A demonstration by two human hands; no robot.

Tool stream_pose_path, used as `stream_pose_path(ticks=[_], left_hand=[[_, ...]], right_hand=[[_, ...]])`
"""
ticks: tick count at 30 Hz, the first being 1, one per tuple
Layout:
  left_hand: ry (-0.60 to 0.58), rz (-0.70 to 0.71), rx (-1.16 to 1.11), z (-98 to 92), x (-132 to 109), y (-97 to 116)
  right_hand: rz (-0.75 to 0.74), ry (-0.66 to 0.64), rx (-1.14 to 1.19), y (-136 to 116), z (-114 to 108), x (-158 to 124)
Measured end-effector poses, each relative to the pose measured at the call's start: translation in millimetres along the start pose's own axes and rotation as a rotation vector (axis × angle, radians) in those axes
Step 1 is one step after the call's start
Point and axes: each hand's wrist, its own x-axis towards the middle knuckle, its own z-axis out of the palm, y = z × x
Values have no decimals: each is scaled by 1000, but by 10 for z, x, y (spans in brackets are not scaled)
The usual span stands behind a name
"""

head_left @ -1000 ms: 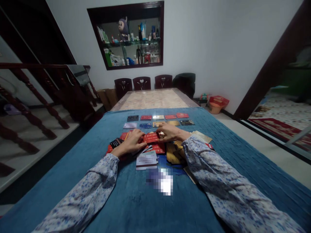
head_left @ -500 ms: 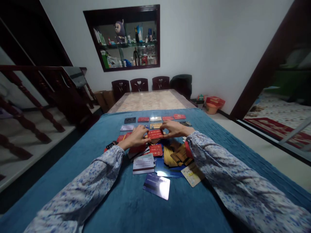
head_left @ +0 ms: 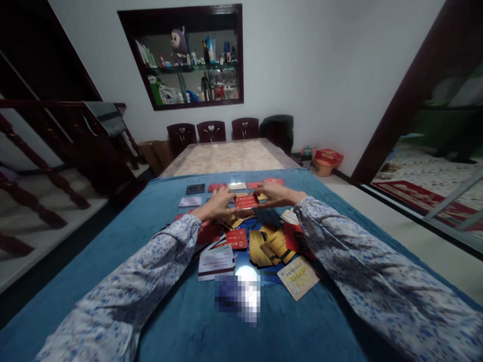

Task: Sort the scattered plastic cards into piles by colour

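Observation:
A red card [head_left: 246, 201] is held up between my two hands, over the middle of the spread cards. My left hand [head_left: 218, 206] has its fingers closed at the card's left edge. On the right edge, the thumb and fingers of my right hand [head_left: 274, 195] pinch it. Below lie loose cards in a heap: a red card [head_left: 236, 239], a white card with a dark stripe [head_left: 216, 261], several gold cards [head_left: 269, 246] and a cream card [head_left: 299, 277]. A pixelated patch covers the card nearest me.
Beyond my hands, rows of cards include a black stack [head_left: 195, 189], a red one [head_left: 217, 187] and a pale purple one [head_left: 190, 201]. A blue cloth [head_left: 151, 281] covers this end of the table; its stone top [head_left: 234, 155] shows farther back, with chairs [head_left: 211, 132] behind.
Both hands have carried the red card slightly away from me and to the right, nearer the rows. The camera view has shifted a little.

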Motion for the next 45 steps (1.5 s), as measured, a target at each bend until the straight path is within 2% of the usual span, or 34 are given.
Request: stream_pose_path(ticks=[9,20,31,40,45], left_hand=[[-18,-29,48,6,402,78],[-27,-40,76,29,806,77],[-53,-77,93,109,1120,4],[-79,-107,98,231,1340,-73],[-90,-114,91,283,1436,-104]], right_hand=[[97,-34,-65,214,-101,-9],[178,-51,-93,508,-107,69],[249,-80,-98,805,-13,258],[273,-121,-103,1052,193,419],[290,-131,-88,1140,213,478]])
